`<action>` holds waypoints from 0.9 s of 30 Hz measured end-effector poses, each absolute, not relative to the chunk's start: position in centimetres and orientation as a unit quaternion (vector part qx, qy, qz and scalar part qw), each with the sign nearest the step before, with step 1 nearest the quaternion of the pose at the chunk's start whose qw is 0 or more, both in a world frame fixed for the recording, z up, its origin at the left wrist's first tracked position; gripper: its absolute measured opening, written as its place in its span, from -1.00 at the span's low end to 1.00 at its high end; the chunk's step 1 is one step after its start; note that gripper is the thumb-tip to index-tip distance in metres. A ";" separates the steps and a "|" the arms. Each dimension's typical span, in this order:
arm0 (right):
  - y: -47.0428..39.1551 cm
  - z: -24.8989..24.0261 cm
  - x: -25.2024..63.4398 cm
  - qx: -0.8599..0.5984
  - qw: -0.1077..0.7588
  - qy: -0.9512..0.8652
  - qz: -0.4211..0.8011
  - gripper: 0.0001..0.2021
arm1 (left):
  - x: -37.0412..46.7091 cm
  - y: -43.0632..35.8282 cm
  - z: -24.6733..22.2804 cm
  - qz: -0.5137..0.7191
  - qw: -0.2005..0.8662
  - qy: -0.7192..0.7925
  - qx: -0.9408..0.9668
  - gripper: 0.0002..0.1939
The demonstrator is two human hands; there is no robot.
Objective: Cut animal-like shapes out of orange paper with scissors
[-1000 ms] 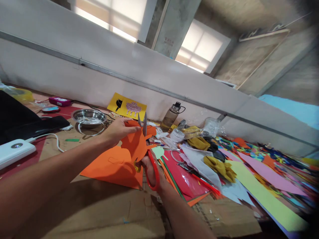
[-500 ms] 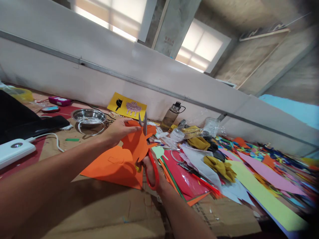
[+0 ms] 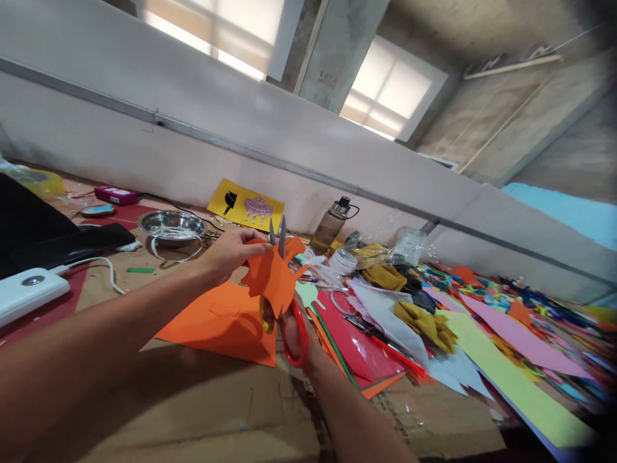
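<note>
My left hand pinches the upper left edge of an orange paper cutout with an uneven outline. My right hand is closed round the red and yellow handles of the scissors, partly hidden behind the paper. The two blades point up past the cutout's top edge and stand slightly apart. Under the hands, a larger orange sheet with a faint drawn outline lies on the cardboard.
A metal bowl with white cord stands at left, near a white device. Behind are a yellow card and a bottle. Red sheets, more scissors and coloured scraps spread rightward.
The orange cutout has turned and shifted slightly in my left hand, showing more of the scissors' yellow handle. The blades have stayed in nearly the same place.
</note>
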State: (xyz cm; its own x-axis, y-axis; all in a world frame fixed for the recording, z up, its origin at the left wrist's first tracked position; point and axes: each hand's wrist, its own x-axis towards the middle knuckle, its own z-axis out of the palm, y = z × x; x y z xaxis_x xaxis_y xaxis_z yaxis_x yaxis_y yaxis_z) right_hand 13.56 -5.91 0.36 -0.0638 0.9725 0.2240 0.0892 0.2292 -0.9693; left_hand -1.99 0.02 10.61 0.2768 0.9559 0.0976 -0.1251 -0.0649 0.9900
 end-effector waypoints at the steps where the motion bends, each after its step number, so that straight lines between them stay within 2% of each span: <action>1: -5.8 0.3 13.5 -0.440 0.525 -0.574 0.448 -0.62 | -2.0 0.0 10.6 0.467 0.571 0.376 0.561 -0.86; 6: -5.5 0.0 13.6 -0.435 0.520 -0.563 0.472 -0.54 | -2.1 0.1 10.5 0.456 0.558 0.384 0.578 -0.86; 11: -6.0 0.3 14.2 -0.486 0.478 -0.592 0.431 -0.63 | -2.1 0.0 10.4 0.458 0.562 0.377 0.576 -0.87; 17: -6.2 0.9 14.1 -0.475 0.471 -0.596 0.445 -0.61 | -2.0 -0.1 10.6 0.453 0.566 0.375 0.577 -0.89; 23: -6.6 1.2 14.0 -0.492 0.486 -0.584 0.425 -0.77 | -2.0 -0.5 11.1 0.450 0.534 0.386 0.604 -0.88; 27: -6.8 1.8 13.6 -0.499 0.482 -0.577 0.431 -0.75 | -2.0 -0.3 10.9 0.451 0.529 0.376 0.613 -0.89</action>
